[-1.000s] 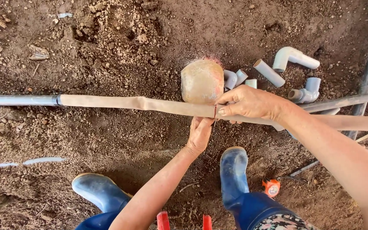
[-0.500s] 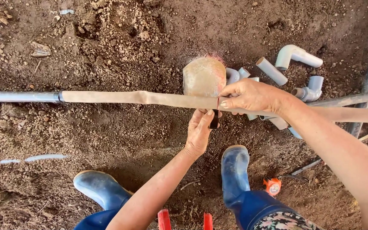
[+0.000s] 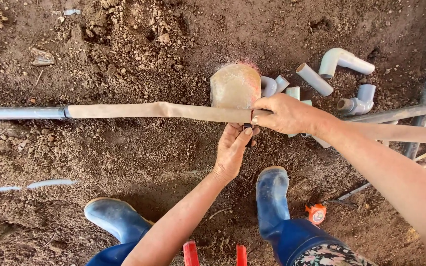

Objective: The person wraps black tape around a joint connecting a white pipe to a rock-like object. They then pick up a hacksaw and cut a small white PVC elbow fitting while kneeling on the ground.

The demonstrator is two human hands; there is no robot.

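Note:
A flat beige hose (image 3: pixel 144 110) runs across the dirt and is fitted at its left end onto a grey pipe (image 3: pixel 18 113). My right hand (image 3: pixel 286 114) clamps the hose from above. Just below it, my left hand (image 3: pixel 233 148) reaches up from underneath and pinches a small dark object against the hose; what that object is cannot be made out. A tan rounded container (image 3: pixel 235 86) lies on the soil right behind both hands.
Several loose grey pipe fittings and elbows (image 3: pixel 343 61) lie at the upper right, beside long grey pipes (image 3: pixel 400 112). My blue rubber boots (image 3: pixel 271 197) stand below. A small orange object (image 3: pixel 316 213) sits on the dirt, and red handles (image 3: pixel 191 253) show at the bottom edge.
My left hand has risen slightly and closed in under the hose at the right hand's fingertips. The right hand keeps its grip in the same place.

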